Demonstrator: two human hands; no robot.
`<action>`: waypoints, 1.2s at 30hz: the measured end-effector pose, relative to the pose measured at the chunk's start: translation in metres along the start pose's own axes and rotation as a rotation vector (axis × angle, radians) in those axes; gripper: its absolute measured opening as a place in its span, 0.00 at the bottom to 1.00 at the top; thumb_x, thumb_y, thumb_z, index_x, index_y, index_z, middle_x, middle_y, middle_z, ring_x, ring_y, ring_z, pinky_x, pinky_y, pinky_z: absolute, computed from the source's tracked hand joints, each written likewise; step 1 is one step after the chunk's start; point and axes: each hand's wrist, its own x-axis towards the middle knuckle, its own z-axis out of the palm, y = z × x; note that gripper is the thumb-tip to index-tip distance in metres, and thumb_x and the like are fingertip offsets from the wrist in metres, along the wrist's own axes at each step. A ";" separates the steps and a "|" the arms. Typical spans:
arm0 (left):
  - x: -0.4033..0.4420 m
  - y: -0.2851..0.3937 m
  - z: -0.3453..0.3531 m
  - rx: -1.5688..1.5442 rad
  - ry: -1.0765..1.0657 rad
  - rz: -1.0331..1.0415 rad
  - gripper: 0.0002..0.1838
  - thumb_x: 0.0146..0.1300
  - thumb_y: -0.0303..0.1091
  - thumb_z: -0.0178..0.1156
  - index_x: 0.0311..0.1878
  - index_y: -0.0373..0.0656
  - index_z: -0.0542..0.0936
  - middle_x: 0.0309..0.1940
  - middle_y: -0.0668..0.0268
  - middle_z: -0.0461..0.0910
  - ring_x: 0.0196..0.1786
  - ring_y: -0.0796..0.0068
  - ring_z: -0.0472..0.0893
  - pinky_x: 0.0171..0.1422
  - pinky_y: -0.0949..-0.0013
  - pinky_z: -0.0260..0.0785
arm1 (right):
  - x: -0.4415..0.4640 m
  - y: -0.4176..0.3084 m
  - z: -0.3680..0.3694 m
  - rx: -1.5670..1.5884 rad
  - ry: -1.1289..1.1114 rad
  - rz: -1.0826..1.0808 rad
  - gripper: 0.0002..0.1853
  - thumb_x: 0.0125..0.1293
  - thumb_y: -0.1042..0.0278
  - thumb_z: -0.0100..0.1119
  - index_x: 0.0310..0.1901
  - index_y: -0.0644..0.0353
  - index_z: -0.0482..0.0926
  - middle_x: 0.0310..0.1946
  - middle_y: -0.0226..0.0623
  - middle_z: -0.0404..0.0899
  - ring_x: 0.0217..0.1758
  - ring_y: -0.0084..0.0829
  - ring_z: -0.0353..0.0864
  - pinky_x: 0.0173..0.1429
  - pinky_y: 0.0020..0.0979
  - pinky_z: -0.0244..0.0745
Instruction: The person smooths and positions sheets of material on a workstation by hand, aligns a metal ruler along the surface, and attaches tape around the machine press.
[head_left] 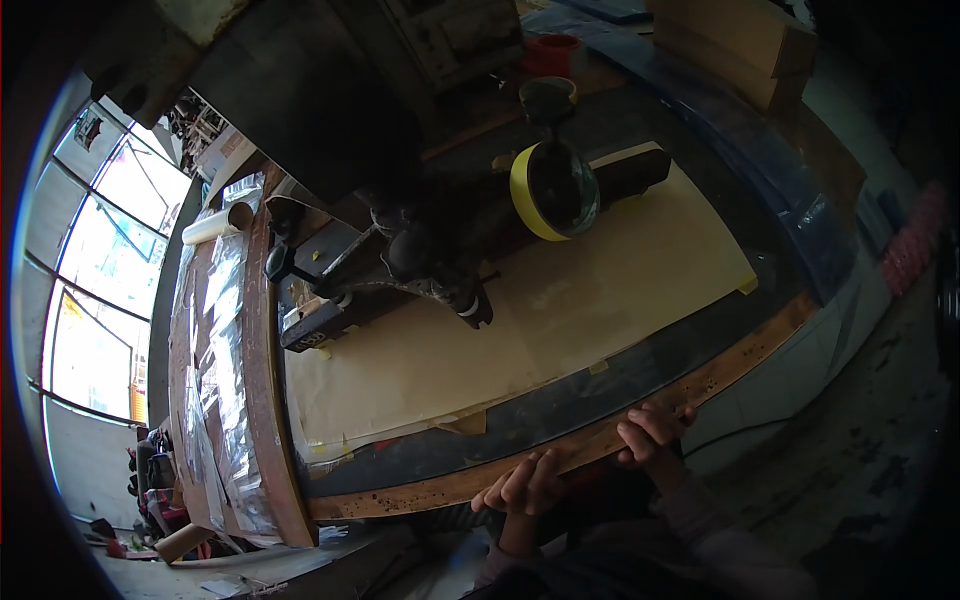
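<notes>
Resting half-curled on the wooden edge [420, 497], left hand [522, 487] and right hand [652, 433], grip uncertain; bar lettering [393, 338] unreadably small.

We can read no text; a pale mark [393, 338] on the dark bar [345, 322], ahead-left of our left hand [525, 485], is illegible.

windows [105, 250]: left, bright (nearly washed out) | floor [845, 470]: right, dim, grey

Long, dull mauve-grey sleeves [715, 535] leave the left hand [522, 487] and right hand [653, 436] bare, with dark clothing [605, 555] between.
</notes>
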 end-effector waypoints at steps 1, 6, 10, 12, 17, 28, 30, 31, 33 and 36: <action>-0.001 0.000 0.001 -0.016 0.000 -0.010 0.06 0.64 0.41 0.54 0.33 0.64 0.80 0.33 0.82 0.71 0.38 0.80 0.69 0.55 0.65 0.51 | 0.000 0.000 0.000 -0.001 0.001 -0.001 0.18 0.76 0.46 0.27 0.47 0.42 0.69 0.47 0.25 0.70 0.54 0.24 0.70 0.75 0.52 0.37; -0.007 -0.001 0.001 -0.049 -0.005 -0.041 0.06 0.62 0.41 0.56 0.33 0.66 0.82 0.33 0.85 0.71 0.39 0.82 0.67 0.56 0.62 0.49 | 0.000 0.000 -0.002 -0.001 -0.015 0.001 0.18 0.76 0.46 0.26 0.47 0.41 0.69 0.47 0.25 0.70 0.54 0.24 0.70 0.75 0.52 0.37; -0.003 0.001 0.000 -0.038 -0.014 -0.041 0.06 0.62 0.39 0.57 0.33 0.66 0.81 0.33 0.85 0.71 0.39 0.82 0.67 0.56 0.62 0.49 | 0.002 0.000 -0.002 -0.006 -0.015 0.001 0.19 0.76 0.46 0.26 0.47 0.42 0.70 0.47 0.25 0.70 0.54 0.24 0.70 0.75 0.52 0.36; -0.004 0.001 -0.001 -0.031 -0.025 -0.038 0.06 0.61 0.38 0.57 0.33 0.66 0.80 0.32 0.85 0.71 0.39 0.82 0.67 0.56 0.62 0.49 | 0.002 0.000 -0.002 -0.003 -0.013 0.004 0.18 0.76 0.46 0.27 0.47 0.42 0.70 0.47 0.25 0.70 0.54 0.24 0.70 0.76 0.51 0.36; -0.004 0.002 0.003 -0.028 0.001 -0.050 0.05 0.61 0.40 0.58 0.34 0.66 0.81 0.33 0.86 0.72 0.38 0.82 0.68 0.55 0.63 0.49 | 0.004 -0.001 -0.004 0.013 -0.033 0.017 0.18 0.76 0.47 0.28 0.47 0.43 0.70 0.47 0.26 0.71 0.54 0.24 0.70 0.75 0.50 0.37; 0.013 0.003 -0.009 -0.038 -0.034 -0.013 0.05 0.61 0.37 0.58 0.35 0.61 0.83 0.35 0.81 0.77 0.38 0.79 0.73 0.50 0.65 0.55 | 0.015 -0.002 -0.015 0.112 -0.066 0.042 0.21 0.73 0.43 0.34 0.48 0.50 0.72 0.49 0.33 0.71 0.57 0.32 0.70 0.74 0.51 0.41; 0.010 0.001 -0.006 -0.060 -0.011 -0.016 0.06 0.61 0.37 0.57 0.36 0.60 0.83 0.36 0.81 0.78 0.38 0.78 0.73 0.50 0.65 0.55 | 0.023 -0.005 -0.024 0.121 -0.087 0.043 0.20 0.72 0.45 0.37 0.47 0.50 0.72 0.48 0.33 0.72 0.56 0.32 0.71 0.73 0.52 0.42; 0.009 0.000 -0.006 -0.071 -0.016 -0.019 0.06 0.61 0.39 0.57 0.37 0.60 0.83 0.37 0.82 0.78 0.39 0.80 0.73 0.50 0.65 0.54 | 0.027 -0.007 -0.029 0.135 -0.096 0.052 0.18 0.72 0.46 0.40 0.46 0.50 0.73 0.48 0.32 0.73 0.55 0.31 0.71 0.73 0.53 0.44; 0.005 -0.003 -0.006 -0.095 -0.030 -0.028 0.08 0.60 0.42 0.58 0.40 0.60 0.84 0.39 0.83 0.78 0.40 0.83 0.73 0.51 0.65 0.52 | 0.034 -0.010 -0.036 0.170 -0.128 0.058 0.14 0.72 0.50 0.44 0.44 0.50 0.74 0.45 0.30 0.74 0.52 0.30 0.73 0.72 0.54 0.45; 0.000 -0.003 -0.003 -0.109 -0.003 -0.039 0.08 0.60 0.42 0.58 0.40 0.59 0.85 0.39 0.82 0.78 0.39 0.82 0.73 0.51 0.66 0.52 | 0.047 -0.013 -0.046 0.225 -0.178 0.063 0.09 0.72 0.57 0.49 0.40 0.50 0.74 0.40 0.28 0.75 0.47 0.30 0.76 0.72 0.55 0.46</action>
